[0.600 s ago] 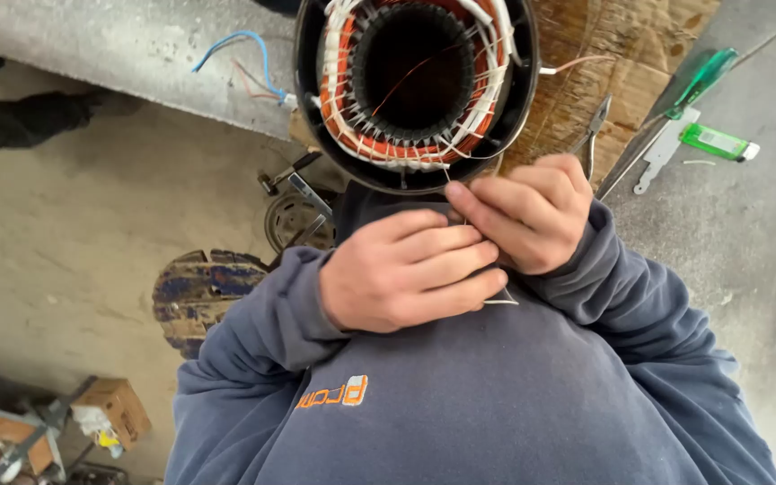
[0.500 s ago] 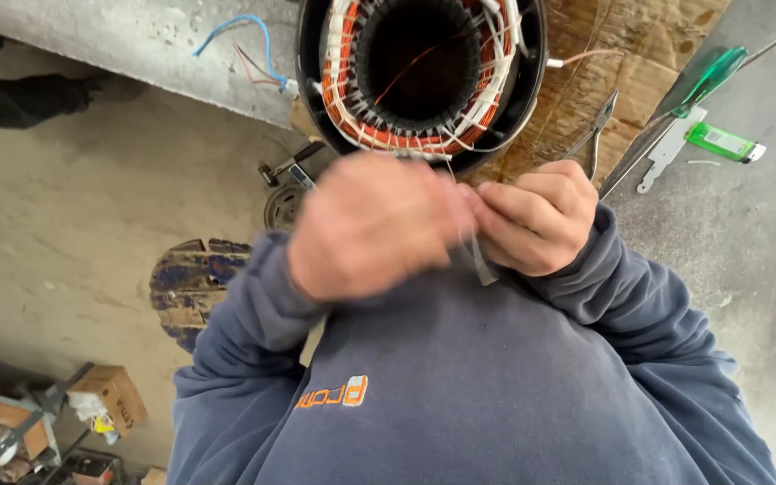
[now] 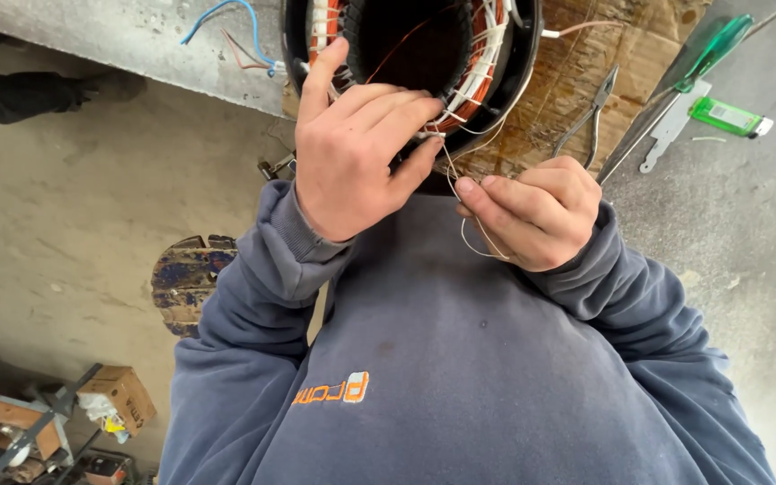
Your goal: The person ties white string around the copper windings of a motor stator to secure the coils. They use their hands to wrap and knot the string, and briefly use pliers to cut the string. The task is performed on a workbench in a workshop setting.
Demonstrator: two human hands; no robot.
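Note:
A black motor stator (image 3: 514,63) with orange copper windings and white lacing sits at the top, on brown cardboard (image 3: 577,99). My left hand (image 3: 352,153) rests on its lower rim, index finger stretched up over the windings, thumb and fingers pinching a thin pale thread (image 3: 460,193). That thread runs down in a loop to my right hand (image 3: 532,211), which is closed around it just below the stator. Both arms wear blue-grey sweatshirt sleeves.
Pliers (image 3: 590,117) lie on the cardboard to the right. Beyond them are a green-handled screwdriver (image 3: 707,54) and a green lighter (image 3: 727,117) on the grey bench. Blue and red wires (image 3: 226,27) lie top left. Below left are a round stool (image 3: 189,283) and a cardboard box (image 3: 123,395).
My left hand has gone up from my chest onto the stator rim. My right hand has moved slightly down and right, drawing the thread out between them.

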